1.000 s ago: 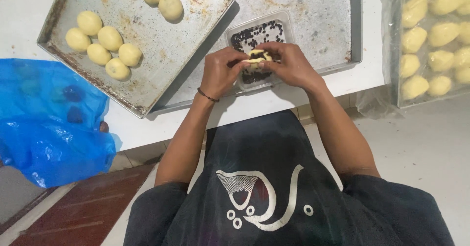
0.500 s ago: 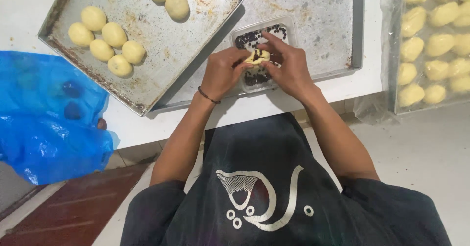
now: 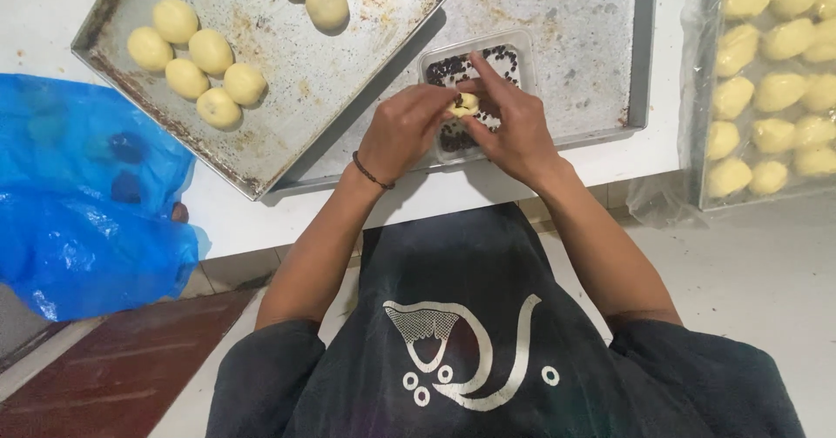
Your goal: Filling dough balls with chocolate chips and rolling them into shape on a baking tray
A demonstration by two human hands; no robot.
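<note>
Here, head view: one camera looking down past a dark printed shirt to a white counter
left hand (image 3: pixel 407 129): fingers curled shut around a small dough piece (image 3: pixel 466 104), gripping its left side; a thin dark bracelet (image 3: pixel 372 172) circles the wrist
right hand (image 3: pixel 514 120): fingers closed on the same dough piece from the right, index finger stretched toward 12 o'clock over the tub
dough piece: pale yellow, pinched between both hands, held just above the tub, with dark bits showing at its top
clear plastic tub (image 3: pixel 515 44): filled with small dark pieces, sitting on the right-hand metal tray (image 3: pixel 592 37), directly under the hands
left-hand metal tray (image 3: pixel 348 64): worn and stained, at 10 o'clock from the hands, its corner overlapping the other tray
shaped dough balls (image 3: pixel 198 64): a cluster of six near that tray's left edge, two more at its top edge, toward 11 o'clock from the hands
bagged tray of dough pieces (image 3: pixel 771 81): at 3 o'clock, rows of pale yellow lumps under clear plastic, well apart from the hands
blue plastic bag (image 3: pixel 83 194): crumpled at 8 o'clock, hanging over the counter edge
</note>
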